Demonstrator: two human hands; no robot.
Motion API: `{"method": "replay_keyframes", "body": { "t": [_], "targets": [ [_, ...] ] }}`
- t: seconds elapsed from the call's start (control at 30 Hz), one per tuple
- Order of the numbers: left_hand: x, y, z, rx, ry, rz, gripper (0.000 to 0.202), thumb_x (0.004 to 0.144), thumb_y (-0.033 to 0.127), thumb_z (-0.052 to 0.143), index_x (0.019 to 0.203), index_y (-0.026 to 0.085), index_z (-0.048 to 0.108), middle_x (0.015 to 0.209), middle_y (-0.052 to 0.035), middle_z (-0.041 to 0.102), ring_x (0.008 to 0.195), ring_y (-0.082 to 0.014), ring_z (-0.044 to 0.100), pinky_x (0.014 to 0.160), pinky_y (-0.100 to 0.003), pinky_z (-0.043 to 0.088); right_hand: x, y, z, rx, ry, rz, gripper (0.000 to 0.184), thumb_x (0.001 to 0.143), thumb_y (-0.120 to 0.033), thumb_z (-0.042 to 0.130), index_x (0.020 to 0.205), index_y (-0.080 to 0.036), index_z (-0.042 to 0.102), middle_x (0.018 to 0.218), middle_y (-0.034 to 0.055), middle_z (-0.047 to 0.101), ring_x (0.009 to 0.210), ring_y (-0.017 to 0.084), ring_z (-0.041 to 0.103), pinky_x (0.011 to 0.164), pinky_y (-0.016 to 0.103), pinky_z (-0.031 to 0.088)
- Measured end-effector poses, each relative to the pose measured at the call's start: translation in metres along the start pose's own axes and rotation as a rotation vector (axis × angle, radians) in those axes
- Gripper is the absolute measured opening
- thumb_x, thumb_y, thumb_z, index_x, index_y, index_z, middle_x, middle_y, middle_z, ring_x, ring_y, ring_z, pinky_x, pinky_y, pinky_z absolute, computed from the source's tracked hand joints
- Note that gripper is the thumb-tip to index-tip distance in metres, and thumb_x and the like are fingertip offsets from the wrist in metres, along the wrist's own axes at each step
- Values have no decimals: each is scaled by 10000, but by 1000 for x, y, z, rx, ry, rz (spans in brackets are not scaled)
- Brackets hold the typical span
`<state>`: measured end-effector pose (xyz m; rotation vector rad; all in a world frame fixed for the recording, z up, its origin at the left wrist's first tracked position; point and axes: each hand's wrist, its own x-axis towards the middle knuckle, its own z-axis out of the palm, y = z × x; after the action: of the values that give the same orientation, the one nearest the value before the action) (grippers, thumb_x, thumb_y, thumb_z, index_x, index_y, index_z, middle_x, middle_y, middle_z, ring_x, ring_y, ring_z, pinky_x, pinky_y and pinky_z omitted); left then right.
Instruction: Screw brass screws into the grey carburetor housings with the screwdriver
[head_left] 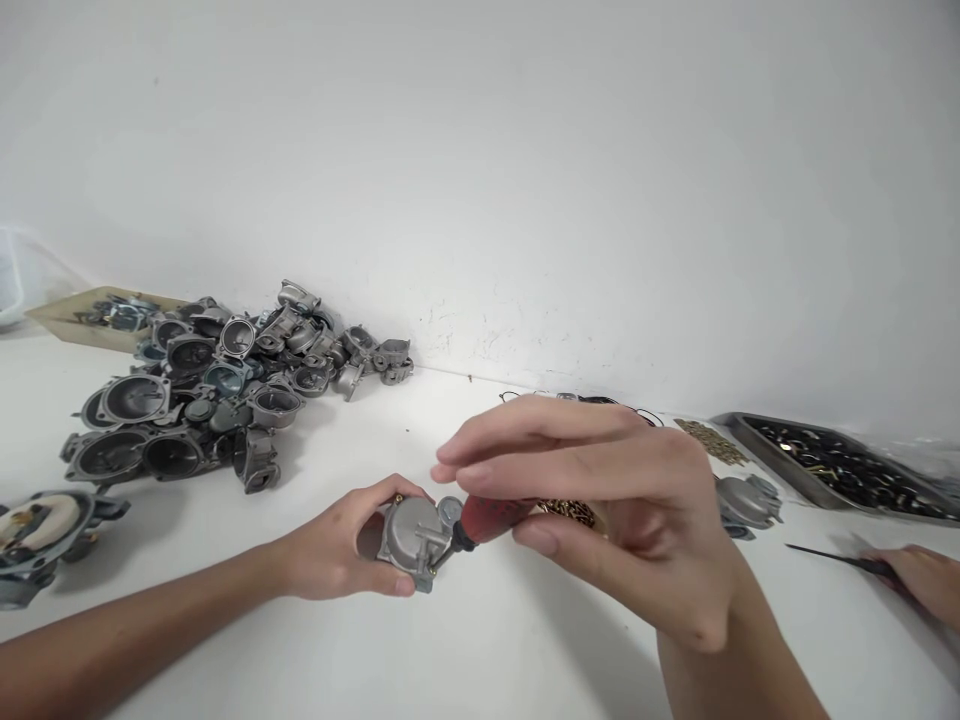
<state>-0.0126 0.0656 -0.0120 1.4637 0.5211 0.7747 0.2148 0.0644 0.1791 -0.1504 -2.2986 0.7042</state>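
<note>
My left hand (337, 545) grips a grey metal carburetor (407, 530) from its left side, thumb below and fingers above, holding it over the white table. In my right hand (637, 500) is a screwdriver (495, 515) with a red handle, held between thumb and fingers. Its shaft slants down to the left, and the tip meets the lower right edge of the carburetor, near a brass-coloured screw. My right palm partly covers a small heap of brass-coloured screws (571, 512) behind it.
Many grey carburetor parts (187, 400) are piled at the left, near a beige tray (67, 315). A part with a white ring (45, 530) lies front left. At right are a dark tray of black parts (847, 465), another carburetor (750, 500) and another person's hand (926, 580) with a screwdriver.
</note>
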Motion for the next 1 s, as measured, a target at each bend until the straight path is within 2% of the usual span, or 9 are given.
{"method": "replay_keyframes", "body": {
  "t": [0.07,0.2,0.27,0.4,0.57,0.73,0.83,0.9,1.0],
  "targets": [
    [0,0,0,5,-4,-2,665,816,423,947,1336,236,578,1157,-80,747,1041,-290,729,965,-472,571,-1,-2,0,10,-21,27,326,1052,-89,620,1333,-193,749,1215,99,762,877,115,780,747,214,691],
    [-1,3,2,-14,8,-20,664,801,416,957,1324,237,588,1153,-76,736,1033,-283,718,920,-440,578,0,-1,1,-111,77,10,263,919,-192,846,1180,-196,812,1009,31,700,743,76,751,683,172,653],
    [0,4,2,-20,11,-30,651,792,419,961,1298,233,595,1141,-71,725,1024,-282,714,903,-435,578,0,0,2,-167,70,16,285,957,-217,812,1240,-188,787,1008,42,699,763,94,747,705,215,662],
    [0,4,2,-2,14,-26,681,784,456,961,1304,224,588,1131,-76,720,1092,-313,708,944,-470,576,1,0,2,-157,-43,27,439,1034,-110,603,1465,-175,646,1005,70,777,851,150,745,791,324,680],
    [1,4,1,-11,8,-20,668,790,450,958,1301,223,592,1105,-63,722,1050,-292,716,1014,-512,558,1,0,2,-177,0,45,303,990,-182,758,1292,-204,754,1018,45,710,764,93,717,679,219,638],
    [1,5,2,-10,13,-18,674,798,434,956,1321,220,589,1129,-82,729,1123,-325,704,948,-476,575,0,-3,2,-131,-71,24,411,1016,-81,611,1410,-174,681,1039,78,762,844,140,727,737,279,663],
    [1,5,2,-27,1,-11,645,801,437,954,1292,218,598,1125,-78,733,1124,-323,711,979,-489,568,-1,-2,2,-177,-19,48,341,1004,-192,744,1343,-227,726,985,42,743,781,112,718,697,235,640],
    [1,4,2,-33,3,-13,662,797,440,958,1305,222,593,1123,-75,734,1144,-330,711,1003,-504,567,-1,-1,3,-194,-15,51,370,986,-265,783,1348,-227,722,1003,43,733,766,107,715,674,230,632],
    [1,3,2,-32,3,-24,691,796,435,961,1333,224,581,1128,-82,734,1153,-338,710,1008,-520,568,-1,1,3,-177,-57,25,422,1038,-192,640,1460,-189,643,1024,69,764,827,144,723,724,291,653]
  ]
}}
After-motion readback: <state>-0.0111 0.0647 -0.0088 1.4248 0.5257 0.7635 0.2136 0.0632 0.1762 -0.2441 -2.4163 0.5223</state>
